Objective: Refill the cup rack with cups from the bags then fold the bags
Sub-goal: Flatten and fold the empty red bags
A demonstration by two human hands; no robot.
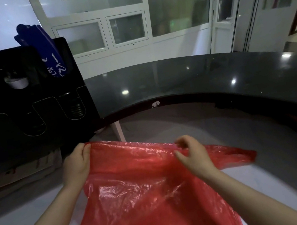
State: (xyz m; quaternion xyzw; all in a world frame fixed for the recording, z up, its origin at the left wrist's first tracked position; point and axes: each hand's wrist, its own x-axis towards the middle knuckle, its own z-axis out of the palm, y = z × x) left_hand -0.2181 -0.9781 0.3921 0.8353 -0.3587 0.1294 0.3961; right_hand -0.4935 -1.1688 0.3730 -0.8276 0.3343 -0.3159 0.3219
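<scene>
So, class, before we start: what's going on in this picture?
A person is holding up a red plastic bag, spread out in front of them. The left hand grips its top left corner and the right hand pinches the top edge further along. The bag looks empty and is not yet folded. A black cup rack stands to the left, beside a dark counter.

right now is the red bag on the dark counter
No, the left hand and right hand hold the red bag up, short of the counter.
</scene>
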